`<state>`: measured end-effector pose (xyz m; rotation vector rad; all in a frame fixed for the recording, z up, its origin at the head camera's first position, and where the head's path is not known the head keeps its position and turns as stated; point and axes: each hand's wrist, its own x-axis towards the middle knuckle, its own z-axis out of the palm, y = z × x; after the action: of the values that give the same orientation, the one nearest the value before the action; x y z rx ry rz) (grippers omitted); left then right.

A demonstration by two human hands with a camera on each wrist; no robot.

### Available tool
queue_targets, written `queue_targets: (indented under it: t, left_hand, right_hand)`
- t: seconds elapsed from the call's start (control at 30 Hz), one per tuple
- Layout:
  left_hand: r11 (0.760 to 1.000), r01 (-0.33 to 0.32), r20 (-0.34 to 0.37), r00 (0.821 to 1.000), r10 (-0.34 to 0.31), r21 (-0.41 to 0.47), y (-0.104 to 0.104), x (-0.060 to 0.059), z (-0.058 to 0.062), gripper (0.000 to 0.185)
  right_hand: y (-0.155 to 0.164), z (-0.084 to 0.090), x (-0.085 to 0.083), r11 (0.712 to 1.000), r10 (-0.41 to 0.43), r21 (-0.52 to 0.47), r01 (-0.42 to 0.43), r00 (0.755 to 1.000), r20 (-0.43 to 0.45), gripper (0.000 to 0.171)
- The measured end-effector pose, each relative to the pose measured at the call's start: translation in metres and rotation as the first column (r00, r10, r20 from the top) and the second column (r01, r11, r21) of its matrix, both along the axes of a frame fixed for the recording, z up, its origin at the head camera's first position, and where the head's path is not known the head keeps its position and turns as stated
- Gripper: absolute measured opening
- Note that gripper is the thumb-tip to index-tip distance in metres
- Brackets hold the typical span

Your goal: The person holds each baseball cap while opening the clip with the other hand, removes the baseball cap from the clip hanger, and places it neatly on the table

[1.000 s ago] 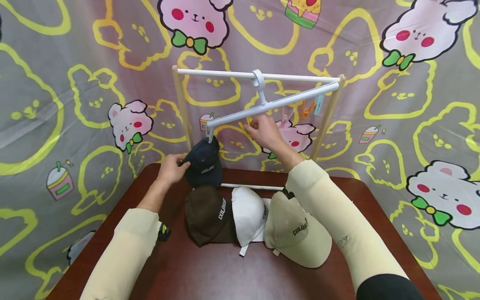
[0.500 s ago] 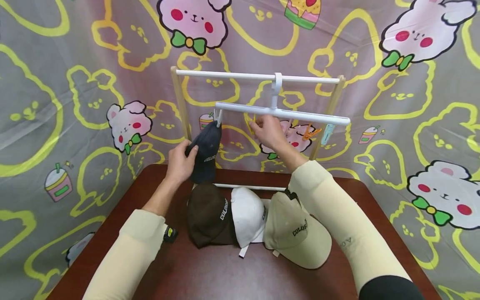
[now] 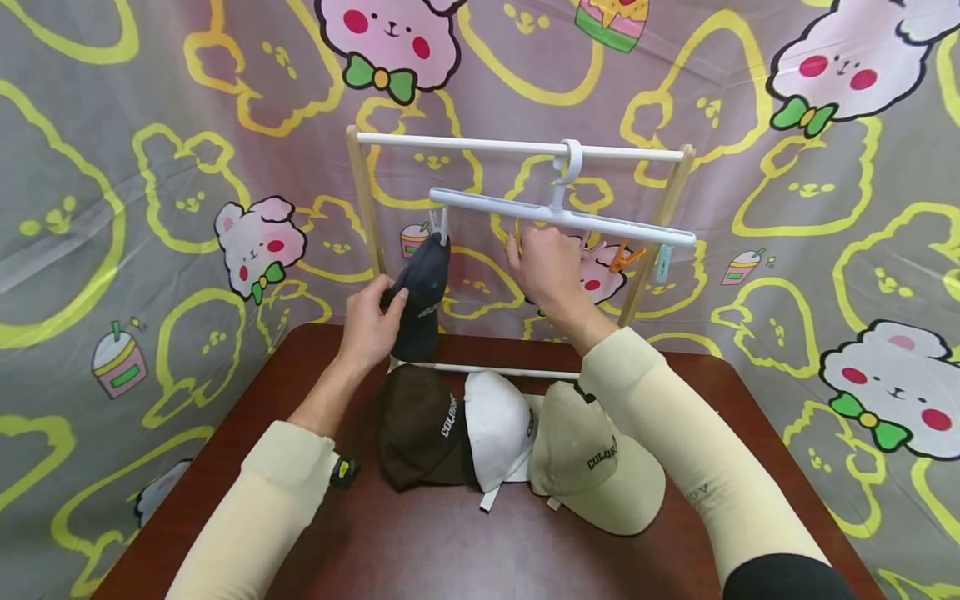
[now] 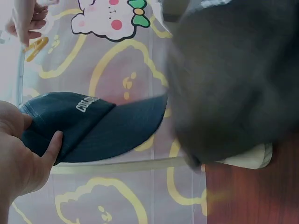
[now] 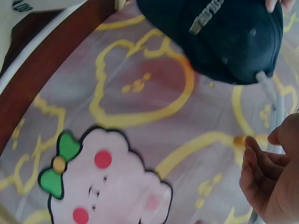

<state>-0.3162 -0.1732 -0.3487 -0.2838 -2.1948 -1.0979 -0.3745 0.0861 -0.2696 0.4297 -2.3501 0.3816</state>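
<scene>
My left hand [image 3: 372,321] grips the rear edge of a navy baseball cap [image 3: 423,296], thumb on one side and fingers on the other. Above it a white clothespin [image 3: 440,227] hangs from the left end of a white hanger [image 3: 558,212] and bites the cap's top edge. In the left wrist view the navy cap [image 4: 93,128] shows its brim pointing right. Just under the hanger bar is my right hand [image 3: 551,267], its fingers loosely bent. In the right wrist view a yellow clothespin [image 5: 239,140] lies by the fingertips, with thumb and fingers apart.
The hanger hooks over a wood-framed rack's white rail [image 3: 465,145]. Orange [image 3: 626,257] and light blue [image 3: 663,262] clothespins hang at right. A brown cap [image 3: 420,429], a white cap [image 3: 497,429] and a beige cap [image 3: 592,458] lie on the table [image 3: 450,542].
The hanger's left end has swung up from a low tilt, and its hook has slid right along the rail. The navy cap and my left hand have risen slightly and moved right.
</scene>
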Motion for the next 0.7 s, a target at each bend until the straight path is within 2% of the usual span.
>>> queue_targets:
  t: [0.07, 0.13, 0.23, 0.33, 0.4, 0.5, 0.7]
  left_hand:
    - [1.000, 0.012, -0.003, 1.000, -0.012, -0.004, 0.001, 0.003, 0.002, 0.017]
    - [1.000, 0.024, -0.006, 1.000, -0.024, -0.010, 0.003, 0.006, 0.004, 0.017]
    - [0.999, 0.047, -0.011, 0.999, -0.047, -0.022, 0.007, 0.009, 0.006, 0.017]
    - [0.997, 0.076, -0.011, 0.997, -0.076, -0.027, 0.012, 0.012, 0.005, 0.016]
    - [0.994, 0.100, -0.011, 0.995, -0.101, -0.032, 0.016, 0.013, 0.003, 0.015]
    - [0.989, 0.131, -0.004, 0.991, -0.132, -0.063, 0.024, 0.017, 0.001, 0.014]
    - [0.972, 0.174, -0.025, 0.983, -0.180, -0.158, 0.045, 0.027, 0.000, 0.012]
  right_hand:
    - [-0.007, 0.001, 0.002, 0.999, 0.036, 0.042, -0.034, 0.999, -0.031, 0.044]
    - [-0.015, 0.004, 0.002, 0.991, 0.131, 0.020, -0.131, 0.991, 0.014, 0.042]
    - [-0.026, 0.009, -0.001, 0.959, 0.279, -0.087, -0.269, 0.953, 0.121, 0.033]
    - [-0.034, 0.011, -0.006, 0.930, 0.347, -0.193, -0.312, 0.919, 0.187, 0.029]
    - [-0.038, 0.012, -0.010, 0.928, 0.348, -0.213, -0.304, 0.913, 0.215, 0.030]
    - [-0.045, 0.009, -0.013, 0.942, 0.313, -0.200, -0.268, 0.917, 0.248, 0.034]
    - [-0.059, 0.005, -0.014, 0.969, 0.225, -0.159, -0.191, 0.945, 0.236, 0.050]
